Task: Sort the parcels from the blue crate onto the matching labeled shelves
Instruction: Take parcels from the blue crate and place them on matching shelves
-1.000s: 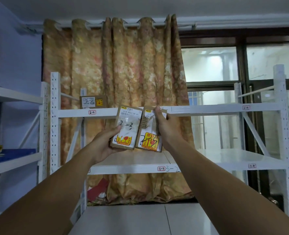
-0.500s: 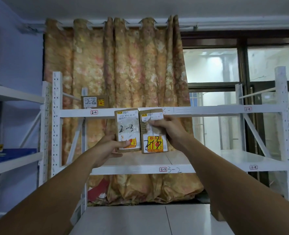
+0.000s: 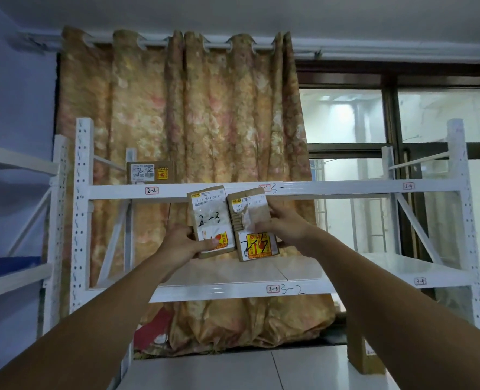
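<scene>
I hold two small cardboard parcels up in front of a white metal rack. My left hand grips the lower edge of a parcel hand-marked 2-3. My right hand holds the other parcel from its right side; its black marking over a yellow sticker is hard to read. The two parcels touch side by side, just below the upper shelf beam, which carries labels 2-2 and 2-4. The lower shelf carries labels 3-3 and 3-4. The blue crate is out of view.
A cardboard box marked 2-2 sits on the upper shelf at the left. Another white rack stands at the far left. A flowered curtain hangs behind the shelves, a window to its right. A cardboard box stands on the floor at the lower right.
Both hands have tilted the parcels more upright and brought them slightly higher, toward the upper shelf beam. My view has moved a little closer to the rack.
</scene>
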{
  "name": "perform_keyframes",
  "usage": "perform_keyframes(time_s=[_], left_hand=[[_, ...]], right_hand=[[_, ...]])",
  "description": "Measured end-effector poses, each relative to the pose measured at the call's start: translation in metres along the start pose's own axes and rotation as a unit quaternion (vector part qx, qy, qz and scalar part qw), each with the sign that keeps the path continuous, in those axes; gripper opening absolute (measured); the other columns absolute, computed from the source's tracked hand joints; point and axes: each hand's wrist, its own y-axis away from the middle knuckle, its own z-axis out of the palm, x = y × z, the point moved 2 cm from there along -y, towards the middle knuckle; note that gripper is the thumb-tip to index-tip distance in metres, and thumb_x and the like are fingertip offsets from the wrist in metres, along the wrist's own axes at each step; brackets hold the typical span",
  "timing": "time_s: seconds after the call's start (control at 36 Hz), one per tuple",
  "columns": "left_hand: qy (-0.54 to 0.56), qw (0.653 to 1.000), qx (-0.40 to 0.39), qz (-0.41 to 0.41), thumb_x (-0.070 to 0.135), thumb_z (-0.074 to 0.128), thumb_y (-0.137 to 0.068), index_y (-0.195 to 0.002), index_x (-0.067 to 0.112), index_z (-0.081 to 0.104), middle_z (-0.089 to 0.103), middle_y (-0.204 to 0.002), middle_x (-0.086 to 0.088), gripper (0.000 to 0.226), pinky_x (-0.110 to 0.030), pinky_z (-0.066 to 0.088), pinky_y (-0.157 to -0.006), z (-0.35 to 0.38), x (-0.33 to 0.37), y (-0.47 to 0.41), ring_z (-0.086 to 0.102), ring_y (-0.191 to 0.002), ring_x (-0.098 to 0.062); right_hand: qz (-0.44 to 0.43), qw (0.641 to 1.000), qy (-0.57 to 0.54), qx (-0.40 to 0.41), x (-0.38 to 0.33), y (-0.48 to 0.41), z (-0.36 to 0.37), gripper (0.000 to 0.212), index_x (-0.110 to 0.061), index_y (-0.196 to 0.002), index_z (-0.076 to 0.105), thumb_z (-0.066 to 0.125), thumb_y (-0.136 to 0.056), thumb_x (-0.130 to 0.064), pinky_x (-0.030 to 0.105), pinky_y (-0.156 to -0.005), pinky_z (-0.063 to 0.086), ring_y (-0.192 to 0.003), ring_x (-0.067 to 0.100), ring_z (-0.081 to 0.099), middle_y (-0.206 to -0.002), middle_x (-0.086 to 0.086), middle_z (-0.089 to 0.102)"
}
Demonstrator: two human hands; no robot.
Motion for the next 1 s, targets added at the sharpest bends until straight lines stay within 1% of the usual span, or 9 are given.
perform_keyframes(time_s=[0.06,0.14,0.22,0.36,0.47,0.58,0.67,0.83,1.0], left_hand=[[-0.003,1.000,-0.011,-0.001,0.017,0.085,-0.081,-0.095,0.017,0.073,0.077,-0.099,0.000,0.018,-0.032,0.061,-0.071,-0.002,-0.004,-0.006,0.072,-0.087,-0.019],[0.001,1.000,-0.026,-0.002,0.018,0.085,-0.080,-0.107,0.011,0.073,0.077,-0.103,0.001,0.030,-0.020,0.054,-0.059,0.000,-0.008,-0.021,0.072,-0.085,-0.013],[0.001,0.999,-0.038,0.005,0.019,0.086,-0.080,-0.113,0.013,0.071,0.077,-0.108,0.001,0.037,-0.022,0.057,-0.068,0.007,-0.010,-0.041,0.073,-0.095,-0.014],[-0.015,0.998,-0.011,0.053,0.022,0.089,-0.076,-0.105,0.025,0.071,0.076,-0.107,-0.001,0.034,-0.039,0.062,-0.085,0.017,-0.007,-0.090,0.073,-0.100,-0.021],[-0.033,0.995,0.017,0.093,0.021,0.089,-0.076,-0.112,0.023,0.064,0.071,-0.100,0.006,0.043,-0.016,0.054,-0.061,0.035,0.009,-0.128,0.067,-0.085,-0.008],[-0.067,0.989,0.048,0.121,0.032,0.091,-0.074,-0.117,0.027,0.061,0.069,-0.094,0.010,0.053,-0.021,0.049,-0.061,0.051,0.025,-0.171,0.067,-0.082,-0.006],[-0.075,0.985,0.069,0.139,0.032,0.091,-0.074,-0.123,0.025,0.059,0.066,-0.093,0.008,0.059,-0.020,0.047,-0.055,0.064,0.034,-0.204,0.066,-0.081,-0.009],[-0.094,0.974,0.125,0.163,0.036,0.094,-0.069,-0.126,0.021,0.062,0.068,-0.093,0.006,0.067,-0.027,0.054,-0.066,0.086,0.048,-0.276,0.068,-0.083,-0.011],[-0.144,0.969,0.127,0.155,0.035,0.095,-0.068,-0.124,0.025,0.057,0.068,-0.099,0.004,0.069,-0.032,0.056,-0.075,0.098,0.049,-0.331,0.068,-0.090,-0.016]], right_hand=[[-0.003,1.000,0.012,-0.016,0.003,-0.002,-0.002,0.065,-0.033,-0.142,0.054,0.078,-0.087,-0.007,0.026,-0.076,0.060,-0.110,0.020,0.069,-0.122,-0.001,0.068],[-0.009,0.999,0.001,0.032,0.011,-0.009,-0.004,0.062,-0.025,-0.135,0.054,0.079,-0.084,-0.001,0.031,-0.081,0.062,-0.108,0.020,0.067,-0.125,0.003,0.064],[-0.016,0.995,-0.036,0.093,0.019,-0.022,-0.012,0.045,-0.020,-0.117,0.056,0.079,-0.084,0.002,0.025,-0.073,0.060,-0.099,0.014,0.067,-0.120,0.001,0.064],[-0.033,0.987,-0.077,0.139,0.033,-0.054,-0.035,0.061,-0.015,-0.131,0.053,0.085,-0.080,-0.004,0.038,-0.081,0.061,-0.104,0.024,0.071,-0.121,0.006,0.066],[-0.064,0.981,-0.088,0.157,0.042,-0.087,-0.063,0.060,-0.022,-0.127,0.058,0.088,-0.077,-0.005,0.043,-0.084,0.062,-0.107,0.030,0.072,-0.122,0.008,0.069],[-0.088,0.973,-0.118,0.176,0.049,-0.127,-0.099,0.067,-0.017,-0.133,0.056,0.089,-0.075,-0.005,0.036,-0.073,0.062,-0.108,0.031,0.072,-0.128,0.009,0.067],[-0.104,0.969,-0.133,0.181,0.052,-0.158,-0.127,0.073,-0.014,-0.138,0.052,0.089,-0.076,-0.007,0.040,-0.076,0.063,-0.108,0.030,0.073,-0.130,0.011,0.066],[-0.120,0.966,-0.134,0.185,0.058,-0.220,-0.176,0.083,-0.017,-0.137,0.053,0.095,-0.065,-0.019,0.055,-0.087,0.062,-0.104,0.029,0.075,-0.128,0.008,0.068],[-0.121,0.966,-0.121,0.193,0.067,-0.268,-0.210,0.072,-0.013,-0.135,0.049,0.091,-0.075,-0.012,0.050,-0.091,0.061,-0.107,0.026,0.072,-0.125,0.007,0.066]])
